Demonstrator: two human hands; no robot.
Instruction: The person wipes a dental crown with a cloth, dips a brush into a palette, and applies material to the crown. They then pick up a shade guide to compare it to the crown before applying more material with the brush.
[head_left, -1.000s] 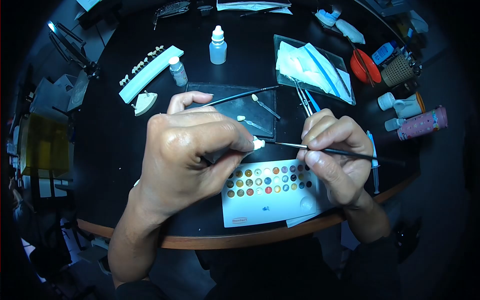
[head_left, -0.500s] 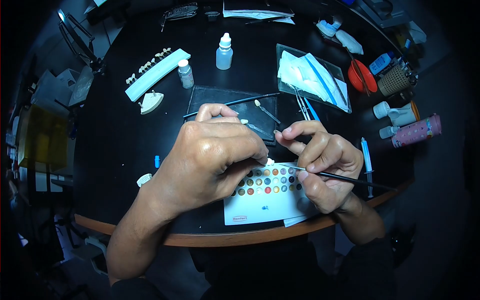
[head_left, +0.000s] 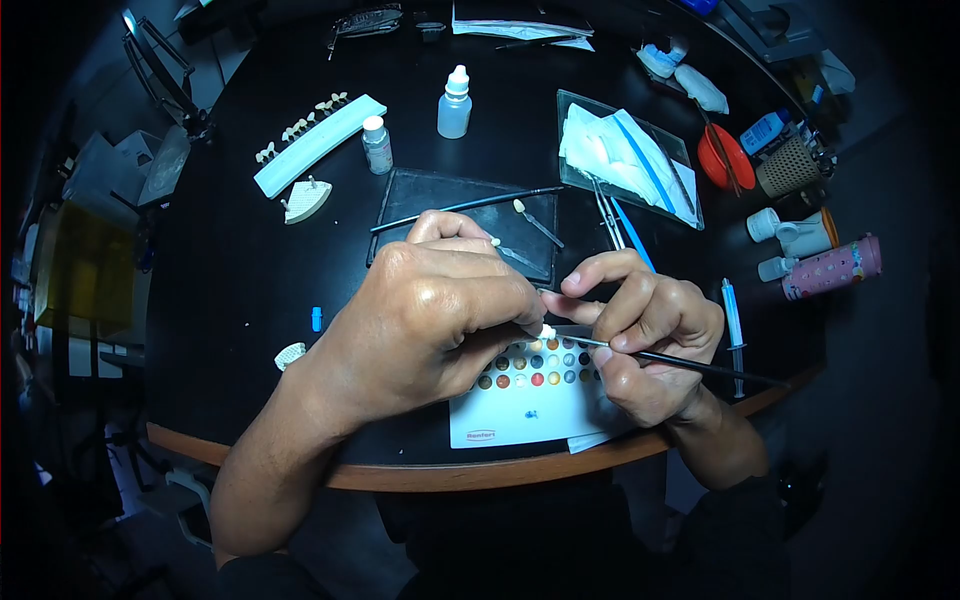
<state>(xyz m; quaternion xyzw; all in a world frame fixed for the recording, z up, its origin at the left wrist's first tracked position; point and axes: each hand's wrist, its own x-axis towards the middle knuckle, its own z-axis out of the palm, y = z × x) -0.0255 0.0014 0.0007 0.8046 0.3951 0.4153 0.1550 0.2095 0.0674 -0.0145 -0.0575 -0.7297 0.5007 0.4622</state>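
Note:
My left hand (head_left: 440, 300) is closed, its thumb and fingertips pinching a small white tooth-like piece, apparently a dental crown (head_left: 548, 331). Between the thumb and fingers of my right hand (head_left: 650, 335) is a thin black-handled brush (head_left: 690, 366), with its fine tip pointing left at the crown. Tip and crown look to be touching or nearly so. Just beneath both hands lies a white palette (head_left: 490, 420) with rows of round coloured wells, partly hidden by my fingers.
Behind my hands is a dark tray (head_left: 440, 190) bearing another brush (head_left: 470, 206) and shade tabs (head_left: 538, 222). Beyond stand a dropper bottle (head_left: 454, 105) and a small glass bottle (head_left: 377, 148). Tweezers (head_left: 608, 215), tissue on a glass plate (head_left: 600, 140) and a syringe (head_left: 733, 320) lie rightward.
The brush tip and the crown have come slightly closer together. Most of the scene has shifted a little with the camera; both grips stay the same.

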